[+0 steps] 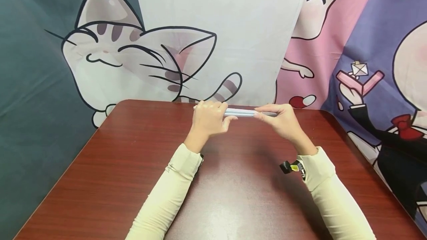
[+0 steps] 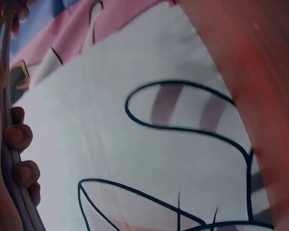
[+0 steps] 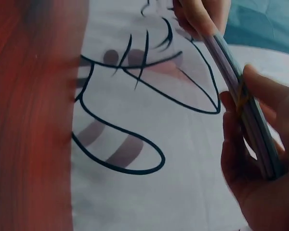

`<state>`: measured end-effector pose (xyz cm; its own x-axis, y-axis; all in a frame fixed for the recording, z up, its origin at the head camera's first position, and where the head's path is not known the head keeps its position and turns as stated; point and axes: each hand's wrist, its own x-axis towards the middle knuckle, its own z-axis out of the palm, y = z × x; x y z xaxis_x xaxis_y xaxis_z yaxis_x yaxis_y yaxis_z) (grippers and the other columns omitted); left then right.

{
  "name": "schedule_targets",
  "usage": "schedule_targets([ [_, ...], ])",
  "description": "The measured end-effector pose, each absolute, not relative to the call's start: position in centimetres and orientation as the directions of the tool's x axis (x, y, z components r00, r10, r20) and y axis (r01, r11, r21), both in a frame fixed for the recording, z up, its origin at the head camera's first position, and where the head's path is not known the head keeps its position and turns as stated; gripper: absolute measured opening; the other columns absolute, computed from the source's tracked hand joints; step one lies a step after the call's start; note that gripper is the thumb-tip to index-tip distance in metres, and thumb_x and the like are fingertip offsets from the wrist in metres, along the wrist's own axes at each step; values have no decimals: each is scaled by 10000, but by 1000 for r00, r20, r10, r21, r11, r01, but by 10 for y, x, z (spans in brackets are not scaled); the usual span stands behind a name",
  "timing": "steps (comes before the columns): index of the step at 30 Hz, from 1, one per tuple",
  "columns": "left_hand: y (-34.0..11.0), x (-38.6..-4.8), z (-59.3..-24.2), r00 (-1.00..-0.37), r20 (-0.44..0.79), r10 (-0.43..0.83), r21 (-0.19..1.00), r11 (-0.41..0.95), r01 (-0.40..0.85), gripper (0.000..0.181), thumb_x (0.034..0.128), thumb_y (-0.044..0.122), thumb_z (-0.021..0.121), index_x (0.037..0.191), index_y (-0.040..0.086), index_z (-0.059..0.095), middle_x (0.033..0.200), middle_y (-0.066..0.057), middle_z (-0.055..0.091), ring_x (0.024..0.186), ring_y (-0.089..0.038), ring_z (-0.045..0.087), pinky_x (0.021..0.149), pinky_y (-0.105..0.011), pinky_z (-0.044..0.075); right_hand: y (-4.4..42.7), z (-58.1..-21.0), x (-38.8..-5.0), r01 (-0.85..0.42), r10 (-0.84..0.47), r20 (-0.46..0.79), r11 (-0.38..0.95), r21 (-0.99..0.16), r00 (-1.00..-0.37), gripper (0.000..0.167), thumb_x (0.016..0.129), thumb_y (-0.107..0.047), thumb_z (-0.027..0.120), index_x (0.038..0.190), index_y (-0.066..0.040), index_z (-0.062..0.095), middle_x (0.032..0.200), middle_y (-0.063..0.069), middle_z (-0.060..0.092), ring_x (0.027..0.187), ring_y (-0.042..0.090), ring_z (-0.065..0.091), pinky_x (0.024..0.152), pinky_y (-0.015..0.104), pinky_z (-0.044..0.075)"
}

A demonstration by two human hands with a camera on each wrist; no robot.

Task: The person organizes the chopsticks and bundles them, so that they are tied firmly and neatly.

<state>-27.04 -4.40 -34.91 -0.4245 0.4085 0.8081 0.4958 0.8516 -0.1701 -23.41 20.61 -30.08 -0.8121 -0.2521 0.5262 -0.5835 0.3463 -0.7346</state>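
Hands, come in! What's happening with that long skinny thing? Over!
Left hand gripping near one end, right hand pinching near the other. Long bundle held up over the table. Nothing seen in the way.

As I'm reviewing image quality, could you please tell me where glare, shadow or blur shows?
Head view: bright glare on the near middle of the table, soft shadows near the right sleeve; left wrist view: dim, the table streaky at right, the printed backdrop clearer; right wrist view: also dim, the table soft at left, the right hand in shade.
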Motion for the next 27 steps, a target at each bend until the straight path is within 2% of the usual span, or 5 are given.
schedule_targets([
  [7,-47,-269,-345,-449,808,381,-145,867,476,502,832,618,622,739,128,558,620,14,588,577,-204,606,534,-367,433,220,-295,-243,-567,-272,504,270,-778,-820,240,766,95,779,998,114,720,966,251,701,772,94,671,649,183,535],
  [10,-47,-269,-345,-461,801,383,-140,867,478,497,820,618,634,741,133,560,626,19,591,587,-196,613,544,-365,434,225,-301,-251,-599,-316,514,315,-736,-797,206,742,112,790,940,70,753,918,202,706,789,107,653,653,179,526],
  [17,-40,-269,-345,-458,788,412,-154,852,501,487,828,602,631,745,125,574,637,5,610,577,-220,607,533,-374,431,204,-306,-262,-714,-419,578,435,-549,-700,205,720,-62,874,910,-61,800,864,54,751,751,86,668,649,164,512],
  [23,-43,-268,-344,-475,792,384,-140,871,471,494,803,607,666,743,129,559,630,9,585,595,-203,612,558,-368,424,212,-301,-262,-669,-407,532,435,-602,-743,259,711,1,862,954,-60,794,856,63,751,710,60,668,620,161,517],
  [27,-42,-268,-344,-456,802,385,-145,867,477,490,801,601,671,740,126,564,621,3,577,594,-204,616,543,-373,423,209,-302,-263,-723,-453,564,475,-503,-690,234,713,5,861,918,-89,802,808,-2,738,665,72,628,590,160,481],
])
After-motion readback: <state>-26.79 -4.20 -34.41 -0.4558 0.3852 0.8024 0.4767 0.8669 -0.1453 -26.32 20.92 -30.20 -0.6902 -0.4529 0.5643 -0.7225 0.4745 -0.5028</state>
